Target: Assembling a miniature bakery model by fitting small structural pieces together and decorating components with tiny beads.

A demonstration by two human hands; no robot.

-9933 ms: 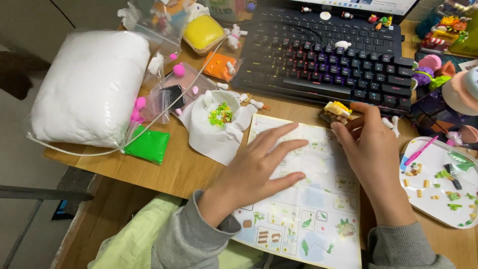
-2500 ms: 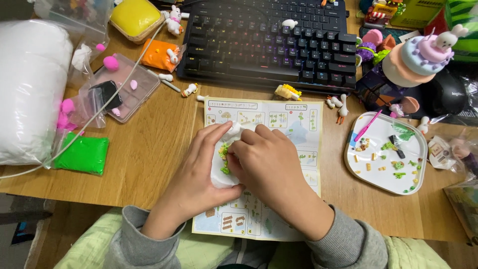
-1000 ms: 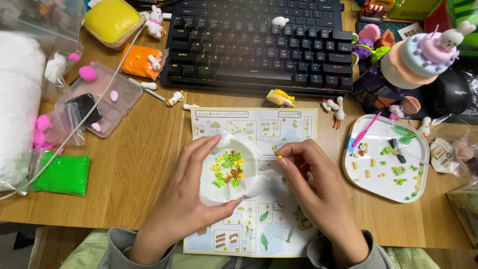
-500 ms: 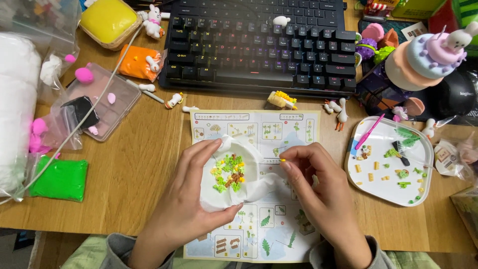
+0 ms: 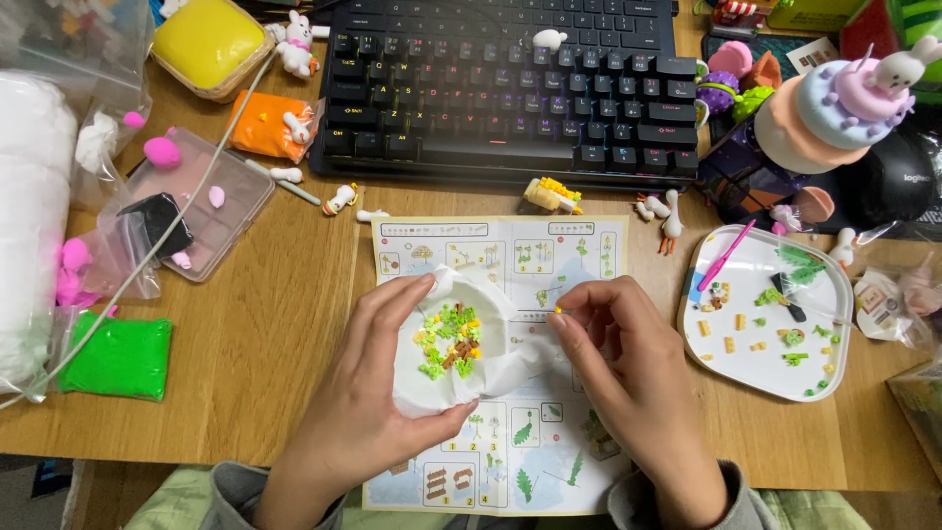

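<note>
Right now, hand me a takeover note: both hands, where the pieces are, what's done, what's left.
Left hand: cups a crumpled white paper wrapper, opened on the illustrated instruction sheet.
Right hand: pinches one tiny yellow piece beside the wrapper.
Inside the wrapper: a small pile of green, yellow and brown bits.
White tray to the right holds a few sorted bits and a pink tool.
Done: wrapper open. Left: most bits are in the wrapper.

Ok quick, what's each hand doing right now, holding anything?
Left hand: curled around the white paper bowl of tiny bricks, holding it.
Right hand: fingertips pinched on a tiny yellow piece.
</note>
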